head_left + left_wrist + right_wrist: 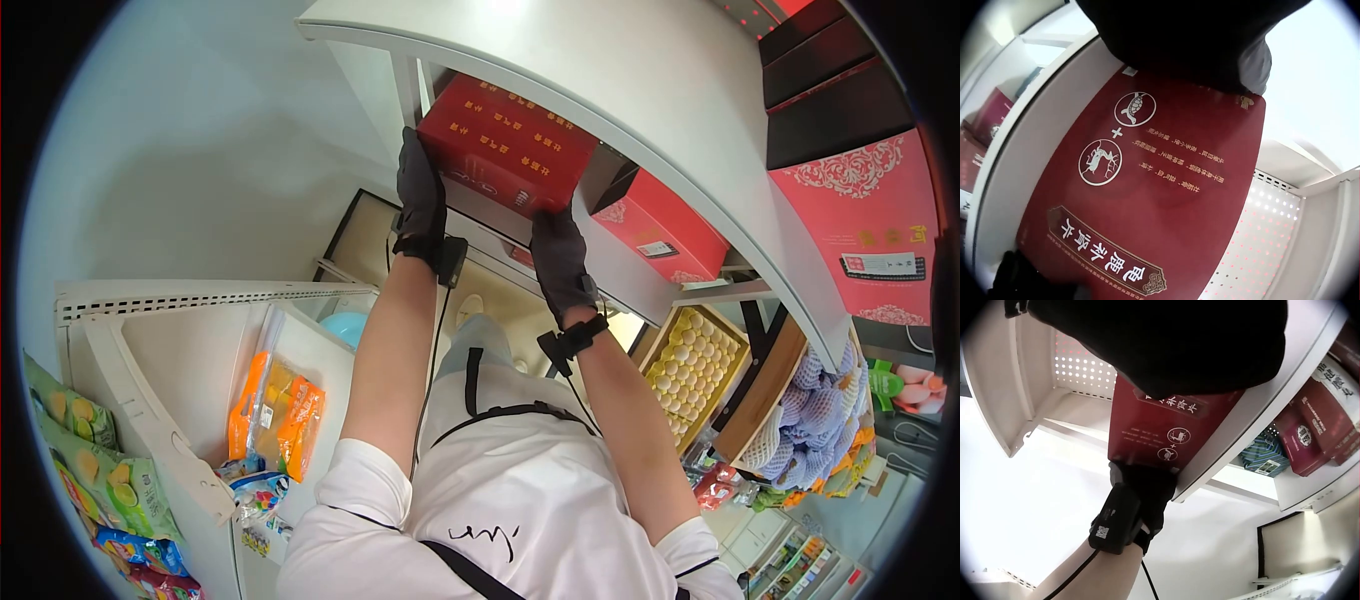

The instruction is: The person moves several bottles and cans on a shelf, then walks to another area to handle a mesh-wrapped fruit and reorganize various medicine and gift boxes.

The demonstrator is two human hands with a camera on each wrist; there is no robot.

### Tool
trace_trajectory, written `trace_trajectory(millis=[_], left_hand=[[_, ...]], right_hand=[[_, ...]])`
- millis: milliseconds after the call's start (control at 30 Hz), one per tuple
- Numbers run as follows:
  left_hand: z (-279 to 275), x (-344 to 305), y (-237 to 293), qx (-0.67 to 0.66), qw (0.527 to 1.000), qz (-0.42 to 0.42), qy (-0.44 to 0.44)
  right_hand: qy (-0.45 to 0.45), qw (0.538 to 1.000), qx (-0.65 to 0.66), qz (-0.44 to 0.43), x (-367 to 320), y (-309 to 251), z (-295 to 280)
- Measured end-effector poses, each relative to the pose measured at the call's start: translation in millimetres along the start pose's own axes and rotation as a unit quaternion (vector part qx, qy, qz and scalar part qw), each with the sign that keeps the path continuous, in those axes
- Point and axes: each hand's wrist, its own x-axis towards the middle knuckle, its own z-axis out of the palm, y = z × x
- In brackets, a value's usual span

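Note:
Two dark-gloved hands hold a red box with gold lettering, in the head view (pixel 505 145), partly inside a white shelf. The left hand (pixel 422 195) lies along its left end; the right hand (pixel 560 262) grips its near right corner. In the left wrist view, the box's printed face (pixel 1166 156) fills the middle below the left hand (pixel 1185 44). The right wrist view shows the box (pixel 1138 428) between the right hand (pixel 1191 344) above and the left hand (pixel 1147 487) below. Some fingertips are hidden by the box or gloves.
A pink-red box (pixel 665 225) stands right of the held box, under the white upper shelf (pixel 600 60). Another decorated box (pixel 860 230) is at the far right. Below are a tray of eggs (pixel 695 370), netted fruit (pixel 815 410) and, at left, orange packets (pixel 290 415).

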Motion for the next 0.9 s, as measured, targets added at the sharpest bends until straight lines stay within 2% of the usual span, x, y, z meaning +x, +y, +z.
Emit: trace_trajectory(millis=[67,100,200,267,367,600,733,900], left_hand=[[1,4,-3,-0.042,0.999,-0.009,0.001],[2,5,-6,-0.040,0.999,-0.013,-0.001],[-2,9,-6,-0.019,1.000,-0.014,-0.006],[-3,8,-7,-0.020,1.000,-0.023,0.000],[-1,7,-8,-0.033,0.999,-0.034,0.013],[0,10,-5,-0.017,0.999,-0.049,0.015],[0,14,-10,-0.044,0.999,-0.032,0.004],[0,16,-10,-0.038,0.999,-0.023,-0.013]], right_hand=[[0.048,0.993,-0.001,-0.108,2,8,6],[0.050,0.993,-0.002,-0.103,4,14,5],[-0.059,0.985,0.164,0.005,9,1,-6],[-0.059,0.985,0.160,0.014,18,6,-6],[-0.061,0.987,0.148,0.019,29,12,-11],[-0.138,0.974,0.179,-0.025,45,6,-24],[-0.137,0.968,0.209,0.030,36,-2,-25],[-0.134,0.977,0.165,-0.012,38,-5,-26]])
